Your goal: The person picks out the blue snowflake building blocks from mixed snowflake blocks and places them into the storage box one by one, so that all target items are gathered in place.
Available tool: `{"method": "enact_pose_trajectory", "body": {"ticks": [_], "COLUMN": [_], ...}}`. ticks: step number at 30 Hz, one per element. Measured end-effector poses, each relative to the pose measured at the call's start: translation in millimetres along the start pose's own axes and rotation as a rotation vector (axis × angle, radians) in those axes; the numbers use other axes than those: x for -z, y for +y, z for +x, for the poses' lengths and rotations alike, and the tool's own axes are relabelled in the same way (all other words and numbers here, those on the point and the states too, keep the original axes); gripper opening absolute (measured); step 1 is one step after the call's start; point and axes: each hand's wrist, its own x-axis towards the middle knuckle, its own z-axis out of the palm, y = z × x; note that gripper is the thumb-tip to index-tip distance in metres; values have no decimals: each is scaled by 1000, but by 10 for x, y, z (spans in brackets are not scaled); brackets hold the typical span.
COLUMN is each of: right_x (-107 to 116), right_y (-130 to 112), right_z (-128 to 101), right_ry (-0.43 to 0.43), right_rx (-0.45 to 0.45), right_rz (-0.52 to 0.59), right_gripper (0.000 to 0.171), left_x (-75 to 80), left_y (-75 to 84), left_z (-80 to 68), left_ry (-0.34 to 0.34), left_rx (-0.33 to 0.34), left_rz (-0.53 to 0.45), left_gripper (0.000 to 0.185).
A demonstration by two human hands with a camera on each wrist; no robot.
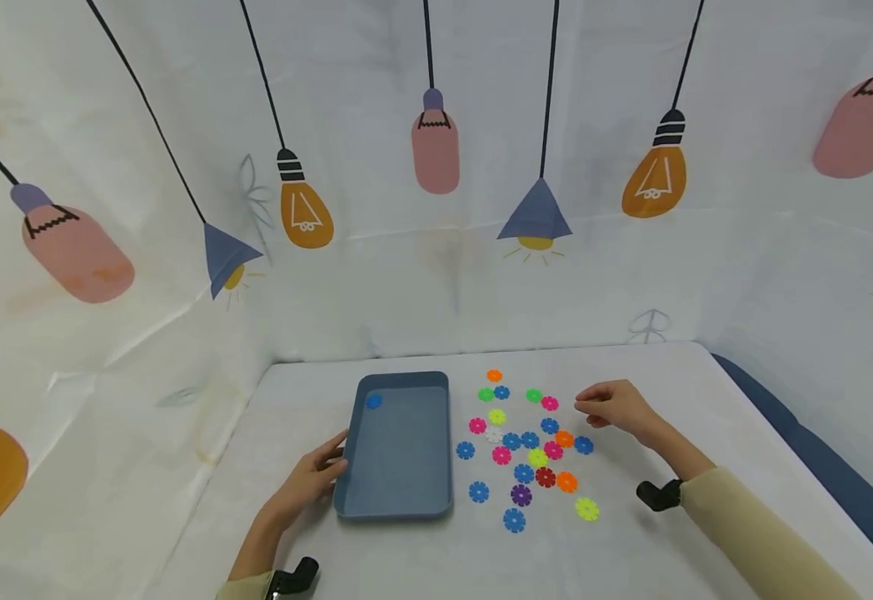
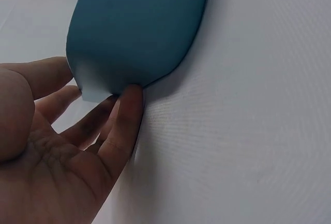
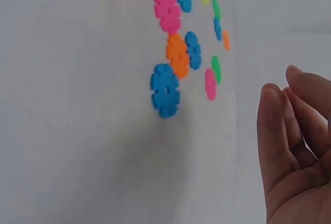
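Observation:
My left hand [image 1: 307,481] holds the left side of a blue-grey rectangular tray [image 1: 444,467], its fingertips and thumb against the wall in the left wrist view. One blue notched disc [image 1: 373,402] lies inside the tray near its far left corner. To the tray's right, many flat flower-shaped plastic discs are scattered over the white table. My right hand [image 1: 620,407] hovers above their right side with fingers loosely bent, and nothing shows between them. Near it lie a pink disc [image 1: 550,403], an orange disc [image 1: 565,438] and a blue disc [image 1: 583,445].
A white cloth covers the table [image 1: 654,533]. Behind it hangs a white curtain [image 1: 376,292] printed with lamps. A dark blue piece of furniture [image 1: 819,458] stands past the table's right edge. The front discs include a yellow one [image 1: 587,509] and a purple one [image 1: 521,495].

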Motion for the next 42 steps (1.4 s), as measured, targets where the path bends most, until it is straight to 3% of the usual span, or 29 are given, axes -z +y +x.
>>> {"method": "enact_pose_trajectory", "body": {"ticks": [4, 12, 27, 42], "right_x": [-11, -52, -170, -227], "right_y": [198, 413, 592, 552], "right_z": [-99, -204, -287, -271], "right_ry": [-12, -37, -10, -13], "right_rx": [-34, -57, -57, -22], "right_rz": [-19, -80, -140, -223], "right_gripper": [35, 35, 41, 42], "left_x": [2, 33, -4, -46], "left_y": [12, -7, -32, -47], "left_z": [47, 10, 35, 13], "left_ry": [-23, -36, -9, 14], "left_rx": [-22, 5, 30, 53], "left_rz": [9, -24, -82, -95], "left_gripper": [61, 62, 59, 58]}}
